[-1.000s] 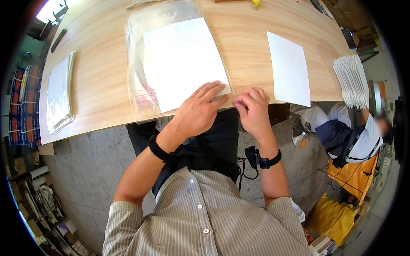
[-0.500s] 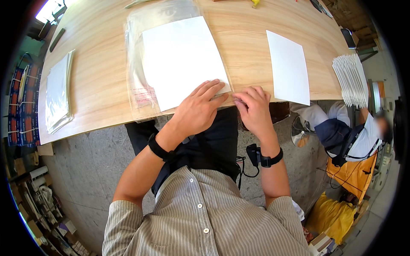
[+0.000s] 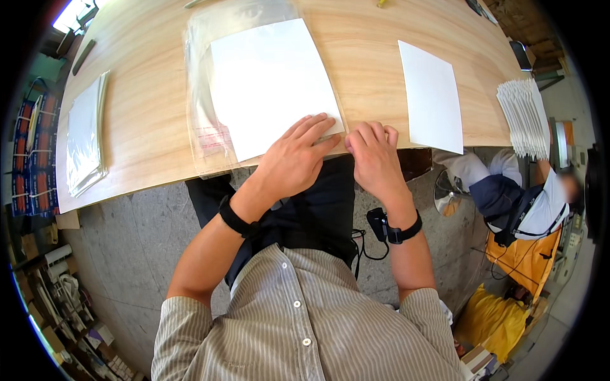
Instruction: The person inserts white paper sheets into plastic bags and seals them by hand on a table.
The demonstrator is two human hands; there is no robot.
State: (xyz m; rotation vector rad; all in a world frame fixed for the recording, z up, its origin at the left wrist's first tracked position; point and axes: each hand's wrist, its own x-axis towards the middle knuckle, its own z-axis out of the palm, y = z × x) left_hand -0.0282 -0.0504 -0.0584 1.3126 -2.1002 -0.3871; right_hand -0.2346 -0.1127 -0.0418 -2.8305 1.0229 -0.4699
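Observation:
A large white sheet [image 3: 270,82] lies on a clear plastic bag [image 3: 200,95], or a small pile of them, at the table's front. My left hand [image 3: 293,151] rests palm down on the sheet's lower right corner, fingers stretched out. Just right of that corner, my right hand [image 3: 377,159] is closed, thumb and fingers pinched together by the plastic's edge. What sits between those fingertips is hidden. A second, narrower white sheet [image 3: 433,98] lies farther right on the table.
Clear-wrapped white sheets [image 3: 88,136] are piled at the left of the wooden table [image 3: 149,108]. A stack of white folded pieces [image 3: 522,117] stands at the right edge, near a phone-like dark object [image 3: 521,56]. Another person [image 3: 527,197] sits beyond the table's right side.
My right hand has turned slightly, and its fingers have curled in more tightly near the sheet's corner. The left hand stays pressed on the sheet. The view has shifted a little.

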